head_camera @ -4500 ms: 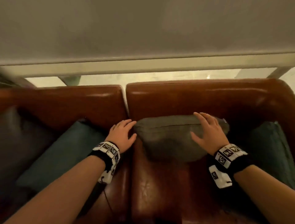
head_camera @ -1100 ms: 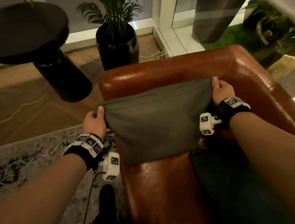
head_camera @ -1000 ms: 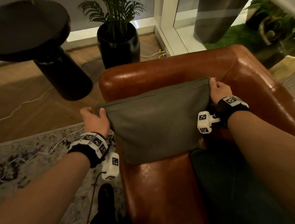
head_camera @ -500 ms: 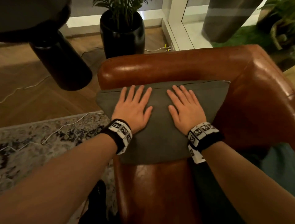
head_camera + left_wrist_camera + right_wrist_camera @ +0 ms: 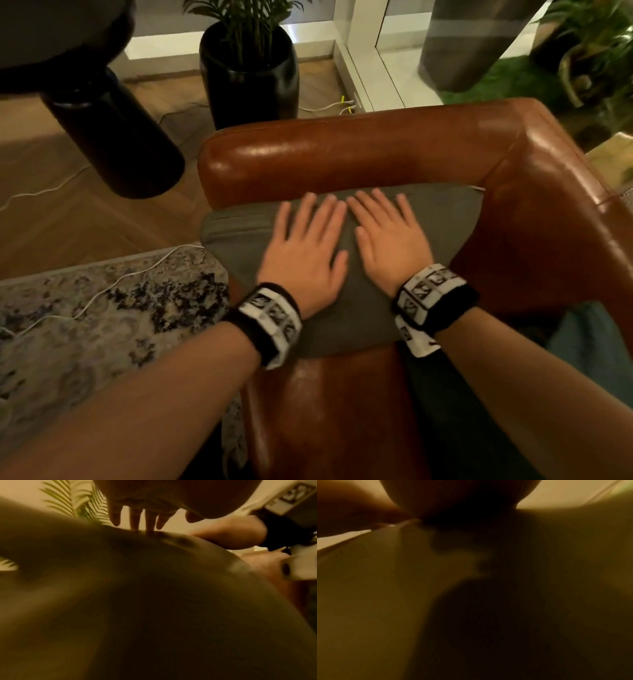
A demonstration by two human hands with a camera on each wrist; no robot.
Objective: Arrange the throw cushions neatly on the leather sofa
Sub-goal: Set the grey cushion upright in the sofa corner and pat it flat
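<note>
While we look down from the head view, our left hand (image 5: 303,251) and right hand (image 5: 388,241) lie flat, side by side, on a grey-green cushion (image 5: 442,226) at the centre of the frame. Both grips are open: fingers straight and spread, palms pressing the fabric, curling round nothing. The cushion leans against the armrest (image 5: 342,154) of the brown leather sofa (image 5: 335,411), its lower edge on the seat. A darker cushion (image 5: 455,411) lies on the seat at lower right. Beyond the armrest, at the top of the frame, stands a potted plant (image 5: 248,65); a patterned rug (image 5: 85,325) fills the left. Both wrist views are dim and blurred.
</note>
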